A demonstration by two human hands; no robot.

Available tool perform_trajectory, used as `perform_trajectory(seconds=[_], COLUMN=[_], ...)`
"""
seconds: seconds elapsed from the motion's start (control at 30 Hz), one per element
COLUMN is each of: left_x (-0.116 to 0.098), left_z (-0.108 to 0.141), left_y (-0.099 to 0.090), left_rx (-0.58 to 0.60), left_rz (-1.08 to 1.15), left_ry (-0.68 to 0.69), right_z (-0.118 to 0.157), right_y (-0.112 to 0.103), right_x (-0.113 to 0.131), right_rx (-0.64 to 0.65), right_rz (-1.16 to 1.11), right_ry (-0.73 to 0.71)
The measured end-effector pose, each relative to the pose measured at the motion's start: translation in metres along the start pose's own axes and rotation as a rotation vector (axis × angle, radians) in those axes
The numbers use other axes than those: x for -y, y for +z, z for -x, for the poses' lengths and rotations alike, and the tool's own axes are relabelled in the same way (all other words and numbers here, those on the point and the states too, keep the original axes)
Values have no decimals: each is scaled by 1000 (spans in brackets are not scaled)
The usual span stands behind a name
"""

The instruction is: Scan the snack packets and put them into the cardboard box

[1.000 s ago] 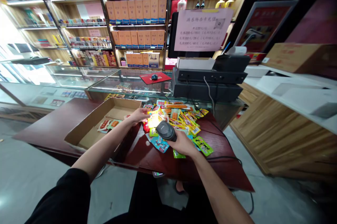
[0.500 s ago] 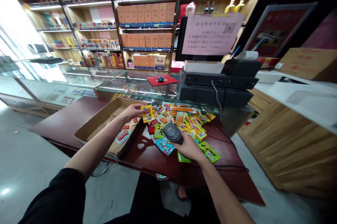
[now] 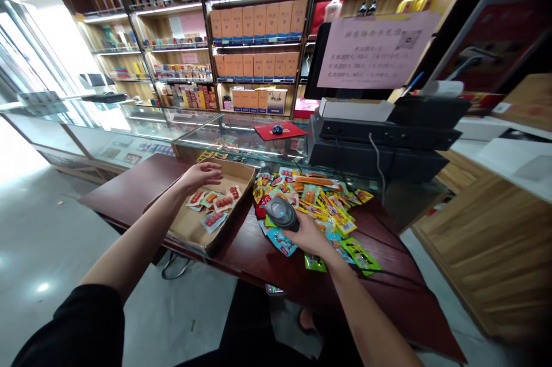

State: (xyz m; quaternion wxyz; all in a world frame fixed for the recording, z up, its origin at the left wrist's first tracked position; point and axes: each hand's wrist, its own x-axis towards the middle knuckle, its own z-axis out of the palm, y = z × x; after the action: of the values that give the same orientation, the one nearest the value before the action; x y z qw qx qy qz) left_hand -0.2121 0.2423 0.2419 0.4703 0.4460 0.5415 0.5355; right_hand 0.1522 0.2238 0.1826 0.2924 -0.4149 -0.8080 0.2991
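Left hand (image 3: 202,175) moved over the box (image 3: 187,224) — right hand (image 3: 311,233) grips scanner (image 3: 281,213).

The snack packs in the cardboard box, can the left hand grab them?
Probably yes: the left hand looks empty and is over the open-topped cardboard box, and nothing seems to block its way to the snack packs.

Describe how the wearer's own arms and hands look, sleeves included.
The left arm comes out of a plain black sleeve that ends around the elbow. The right arm is bare as far as the picture shows; its sleeve is out of view. The left hand and right hand wear no gloves, and no watch or bracelet shows.
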Motion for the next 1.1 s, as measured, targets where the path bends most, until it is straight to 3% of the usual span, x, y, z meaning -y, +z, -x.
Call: perform_trajectory(seconds=[0.17, 0.4, 0.57, 0.73, 0.87, 1.0, 1.1], left_x=[4, 34, 56, 68, 70, 75, 75], left_z=[-7, -11, -6, 5, 15, 20, 18], left_y=[65, 188, 253, 282, 289, 295, 298], left_rx=[122, 459, 674, 820, 928, 920, 870], left_rz=[-45, -113, -310, -766, -1085, -1183, -1188], left_ry=[-33, -72, -3, 232, 289, 351, 321], right_z=[15, 56, 84, 100, 105, 108, 108], right_y=[-19, -59, -79, -91, -94, -96, -98], right_x=[-14, -40, -57, -68, -73, -73, -69], right_rx=[-46, -182, -244, -292, -301, -302, -293], right_rz=[-6, 19, 20, -2, -13, -21, -9], right_ry=[35, 133, 203, 199, 201, 193, 191])
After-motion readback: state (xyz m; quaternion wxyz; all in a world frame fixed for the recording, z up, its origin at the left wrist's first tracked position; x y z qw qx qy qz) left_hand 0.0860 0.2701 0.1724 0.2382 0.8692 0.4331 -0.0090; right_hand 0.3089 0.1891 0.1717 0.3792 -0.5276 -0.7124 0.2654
